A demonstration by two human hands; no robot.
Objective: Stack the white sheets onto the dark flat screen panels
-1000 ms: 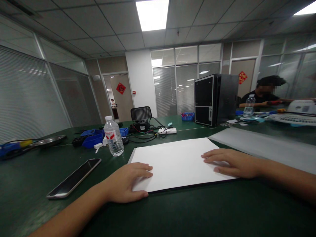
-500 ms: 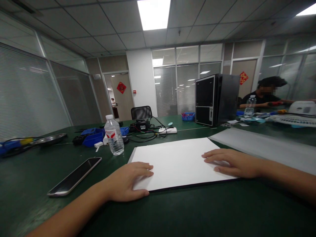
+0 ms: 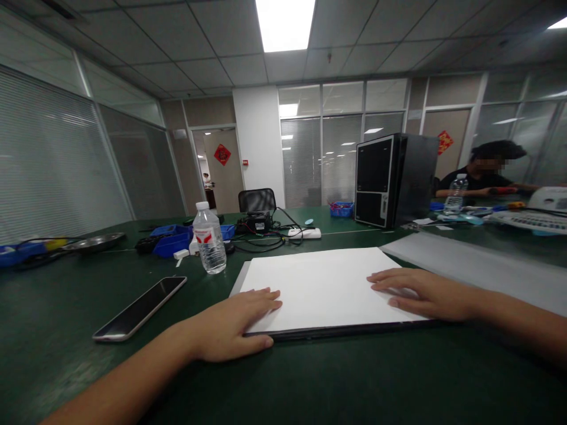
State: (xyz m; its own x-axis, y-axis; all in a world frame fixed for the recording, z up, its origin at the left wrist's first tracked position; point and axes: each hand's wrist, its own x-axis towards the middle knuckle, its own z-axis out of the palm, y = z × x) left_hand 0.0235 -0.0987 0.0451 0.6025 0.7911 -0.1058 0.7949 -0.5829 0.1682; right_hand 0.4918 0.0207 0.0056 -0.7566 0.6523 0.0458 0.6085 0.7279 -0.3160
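Note:
A white sheet (image 3: 323, 289) lies on a flat dark board or case (image 3: 319, 333), whose front edge and grey left margin (image 3: 240, 278) show past it. My left hand (image 3: 233, 324) rests at the sheet's near left corner, fingers stretched on the paper and the thumb along the dark front edge. On the right side of the sheet, my right hand (image 3: 425, 293) lies flat with its fingers spread. Neither hand grips anything. What the dark thing under the paper is, I cannot tell.
Left of the sheet are a phone (image 3: 140, 308) and a water bottle (image 3: 209, 239). Behind stand blue bins (image 3: 170, 245), a power strip (image 3: 304, 234) and a computer tower (image 3: 394, 180). A translucent sheet (image 3: 478, 265) lies at right; a person (image 3: 481, 171) sits beyond.
The white sheet has shifted slightly away from me and to the right over the dark thing, baring more of its front edge and left margin. Both hands stay flat; the view turned slightly left.

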